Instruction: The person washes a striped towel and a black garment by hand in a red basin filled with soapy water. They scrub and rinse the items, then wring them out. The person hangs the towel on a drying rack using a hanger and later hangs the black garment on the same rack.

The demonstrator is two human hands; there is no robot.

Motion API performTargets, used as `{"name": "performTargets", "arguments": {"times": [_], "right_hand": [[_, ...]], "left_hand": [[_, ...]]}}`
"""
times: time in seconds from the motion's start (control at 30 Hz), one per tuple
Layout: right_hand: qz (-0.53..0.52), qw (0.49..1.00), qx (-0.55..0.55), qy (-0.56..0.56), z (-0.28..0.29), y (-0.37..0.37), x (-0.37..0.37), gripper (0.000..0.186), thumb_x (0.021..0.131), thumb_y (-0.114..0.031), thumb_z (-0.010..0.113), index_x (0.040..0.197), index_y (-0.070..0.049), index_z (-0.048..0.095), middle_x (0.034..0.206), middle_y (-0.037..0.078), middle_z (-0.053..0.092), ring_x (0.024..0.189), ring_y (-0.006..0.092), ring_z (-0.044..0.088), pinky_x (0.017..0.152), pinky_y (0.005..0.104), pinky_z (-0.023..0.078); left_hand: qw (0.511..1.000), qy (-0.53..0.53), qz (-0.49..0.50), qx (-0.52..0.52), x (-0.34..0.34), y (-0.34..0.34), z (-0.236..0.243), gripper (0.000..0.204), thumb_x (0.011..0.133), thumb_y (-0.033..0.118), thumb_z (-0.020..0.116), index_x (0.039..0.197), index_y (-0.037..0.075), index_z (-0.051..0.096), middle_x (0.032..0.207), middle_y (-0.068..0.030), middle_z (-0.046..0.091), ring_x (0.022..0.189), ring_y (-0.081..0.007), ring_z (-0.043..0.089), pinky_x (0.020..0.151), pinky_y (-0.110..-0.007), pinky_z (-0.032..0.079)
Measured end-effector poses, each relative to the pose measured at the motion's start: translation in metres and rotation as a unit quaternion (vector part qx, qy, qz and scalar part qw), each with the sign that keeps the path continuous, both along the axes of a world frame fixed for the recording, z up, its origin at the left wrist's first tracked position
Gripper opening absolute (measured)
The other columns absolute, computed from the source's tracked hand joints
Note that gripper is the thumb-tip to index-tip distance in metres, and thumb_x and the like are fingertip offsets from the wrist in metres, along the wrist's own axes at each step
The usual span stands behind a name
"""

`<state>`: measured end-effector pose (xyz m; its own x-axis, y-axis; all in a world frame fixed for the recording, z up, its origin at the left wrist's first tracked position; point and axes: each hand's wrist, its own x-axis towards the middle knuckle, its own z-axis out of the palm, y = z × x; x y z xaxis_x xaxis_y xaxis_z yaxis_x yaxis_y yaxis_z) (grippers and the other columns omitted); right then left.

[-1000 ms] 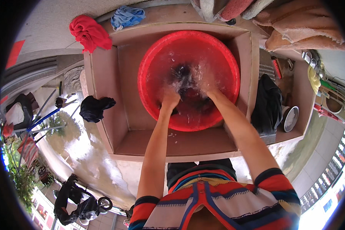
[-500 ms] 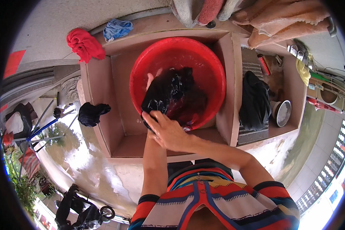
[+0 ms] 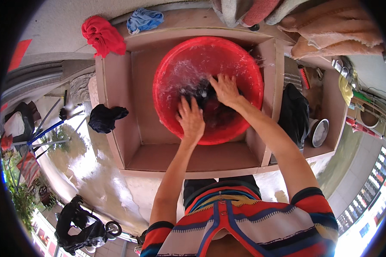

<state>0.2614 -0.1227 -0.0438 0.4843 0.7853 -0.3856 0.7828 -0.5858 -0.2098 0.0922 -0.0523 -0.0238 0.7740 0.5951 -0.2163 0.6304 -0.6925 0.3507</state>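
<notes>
A red plastic basin with water in it stands in the sink compartment. Low in the water lies a dark garment, wet and partly covered by my hands. My left hand is over its near left part, palm down with fingers apart. Farther back and to the right, my right hand has its fingers spread against the cloth and water. Neither hand is closed round anything. Splashed drops and ripples show at the basin's back left.
Around the basin runs the brown tiled sink. A black cloth hangs on its left wall; red cloth and blue cloth lie behind. In the right compartment are a dark garment, a metal bowl and a red brush.
My hands have come apart and let go of the bunched dark garment, which has dropped into the water. My right hand moved back and right; water now splashes.
</notes>
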Motion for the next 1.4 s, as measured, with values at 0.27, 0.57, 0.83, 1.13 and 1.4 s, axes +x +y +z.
{"name": "performTargets", "arguments": {"times": [0.27, 0.57, 0.83, 1.13, 1.4], "right_hand": [[0.043, 0.998, 0.046, 0.002, -0.038, -0.009, 0.022, 0.055, 0.078, -0.005, 0.048, 0.13, -0.024, 0.045, 0.118, 0.014, 0.05, 0.114, 0.0321, 0.044, 0.097, 0.0551, 0.028], [0.3, 0.921, 0.244, 0.047, 0.2, 0.011, 0.02, 0.019, 0.068, -0.005, 0.057, 0.083, -0.015, 0.064, 0.099, 0.004, 0.053, 0.101, 0.0255, 0.048, 0.082, 0.038, 0.041], [0.014, 0.935, 0.349, 0.053, 0.263, -0.031, -0.081, 0.034, 0.055, 0.006, 0.06, 0.083, -0.013, 0.066, 0.092, 0.005, 0.052, 0.092, 0.0254, 0.052, 0.068, 0.0321, 0.048], [-0.529, 0.393, 0.462, 0.594, 0.205, -0.097, -0.078, 0.061, 0.064, 0.016, 0.053, 0.12, -0.007, 0.05, 0.117, 0.012, 0.048, 0.107, 0.0239, 0.051, 0.083, 0.0335, 0.048], [-0.096, 0.92, 0.371, -0.088, 0.203, -0.082, -0.074, 0.093, 0.049, -0.006, 0.08, 0.131, -0.026, 0.04, 0.14, 0.024, 0.018, 0.12, 0.0524, 0.027, 0.096, 0.0514, 0.036]], "left_hand": [[0.984, 0.052, -0.035, -0.167, 0.015, 0.006, -0.026, 0.038, 0.078, 0.021, 0.057, 0.112, 0.004, 0.055, 0.135, -0.0186, 0.034, 0.124, -0.0387, 0.03, 0.096, -0.061, 0.028], [0.16, -0.096, 0.453, -0.872, 0.035, 0.041, 0.077, 0.095, 0.066, 0.076, 0.051, 0.127, 0.004, 0.043, 0.131, -0.0189, 0.043, 0.125, -0.0319, 0.036, 0.102, -0.053, 0.031], [0.069, -0.398, 0.286, -0.869, 0.051, -0.034, 0.086, 0.095, 0.067, 0.081, 0.043, 0.124, 0.006, 0.046, 0.115, -0.0119, 0.055, 0.103, -0.0282, 0.053, 0.093, -0.042, 0.042], [0.224, -0.318, 0.395, -0.832, 0.064, -0.02, 0.102, 0.031, 0.074, 0.035, 0.065, 0.085, 0.007, 0.061, 0.077, -0.0095, 0.065, 0.07, -0.0247, 0.063, 0.069, -0.04, 0.053], [0.272, -0.3, 0.384, -0.829, 0.061, -0.019, 0.131, 0.034, 0.079, 0.034, 0.06, 0.094, 0.004, 0.061, 0.094, -0.0112, 0.065, 0.088, -0.0263, 0.062, 0.085, -0.044, 0.048]]}}
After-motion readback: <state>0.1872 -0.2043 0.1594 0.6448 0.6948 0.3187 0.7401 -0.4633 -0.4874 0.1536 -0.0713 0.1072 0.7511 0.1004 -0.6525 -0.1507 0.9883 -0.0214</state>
